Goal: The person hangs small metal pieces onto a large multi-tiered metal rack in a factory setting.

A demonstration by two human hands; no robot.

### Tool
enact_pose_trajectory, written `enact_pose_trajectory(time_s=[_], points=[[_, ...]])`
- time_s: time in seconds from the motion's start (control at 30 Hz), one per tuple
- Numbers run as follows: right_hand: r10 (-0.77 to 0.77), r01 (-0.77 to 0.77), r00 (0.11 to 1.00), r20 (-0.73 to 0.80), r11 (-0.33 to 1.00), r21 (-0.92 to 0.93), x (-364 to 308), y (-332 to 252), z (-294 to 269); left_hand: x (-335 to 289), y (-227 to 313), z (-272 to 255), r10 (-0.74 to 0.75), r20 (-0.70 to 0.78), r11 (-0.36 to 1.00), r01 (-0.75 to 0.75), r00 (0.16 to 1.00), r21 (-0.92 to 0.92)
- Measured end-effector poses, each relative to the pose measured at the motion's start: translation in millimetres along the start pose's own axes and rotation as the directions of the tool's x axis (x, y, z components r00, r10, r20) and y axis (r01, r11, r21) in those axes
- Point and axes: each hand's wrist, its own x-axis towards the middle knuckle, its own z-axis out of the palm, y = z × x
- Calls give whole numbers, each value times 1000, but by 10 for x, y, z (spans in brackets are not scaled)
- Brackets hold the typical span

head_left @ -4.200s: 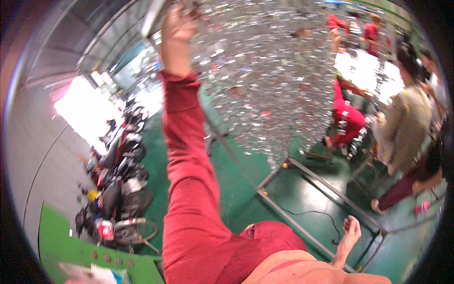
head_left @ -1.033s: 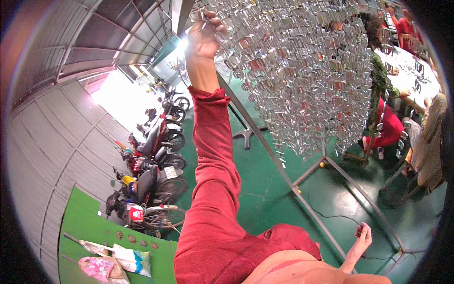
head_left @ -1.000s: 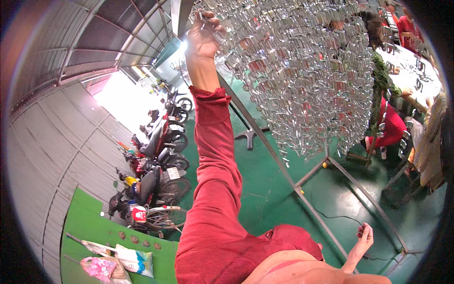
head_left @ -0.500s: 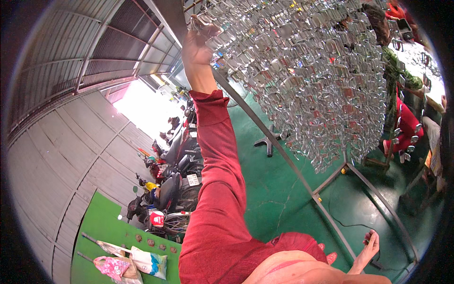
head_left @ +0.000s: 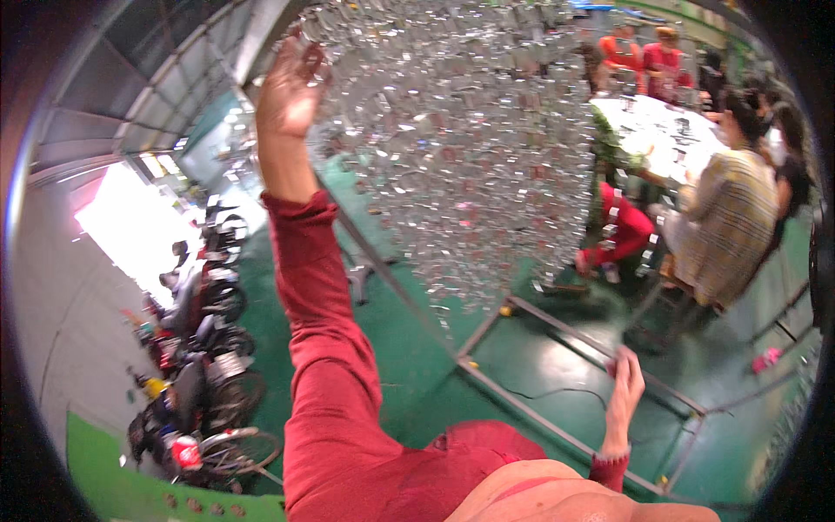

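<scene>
My left hand is raised high, at the upper left edge of a dense curtain of small shiny metal pieces hanging in rows. Its fingers look bent against the outermost pieces; motion blur hides what they hold. The hanging mass narrows toward its lower tip and belongs to a metal frame with bars near the floor. Low on the right, my right hand is held over the frame's lower bars, away from the hanging pieces. Its fingers are blurred and partly bent, with no object plainly visible in them.
Parked motorbikes line the left wall. At the right, a person in a checked top sits by a bright white table, with other people around it. A dark cable lies on the green floor inside the frame.
My view has swung right, bringing the table and seated people into sight. In the picture both hands sit farther left; my left hand stays by the hanging pieces, and my right hand appears higher.
</scene>
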Motion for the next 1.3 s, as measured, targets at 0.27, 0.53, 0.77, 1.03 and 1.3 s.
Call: enact_pose_trajectory(time_s=[0.27,0.53,0.77,1.03,1.3], points=[[-821,807,569,-42,568,-159,905,-1739,637,-2354,-448,44,686,-85,592,-486,723,643],[-819,770,571,-53,556,-312,2169,-2975,832,-4530,-2338,-939,-780,384,429,-24,493,903],[-750,728,645,147,544,-418,3299,-3743,752,-7049,-2946,-2935,-926,-335,-244,403,172,882],[-621,799,579,528,561,-216,4126,-3984,367,-7481,-2687,-2581,-802,-561,-324,637,207,699],[-742,953,298,601,264,-146,4255,-3707,669,-6803,-2700,-1465,-705,-635,-212,760,317,614]])
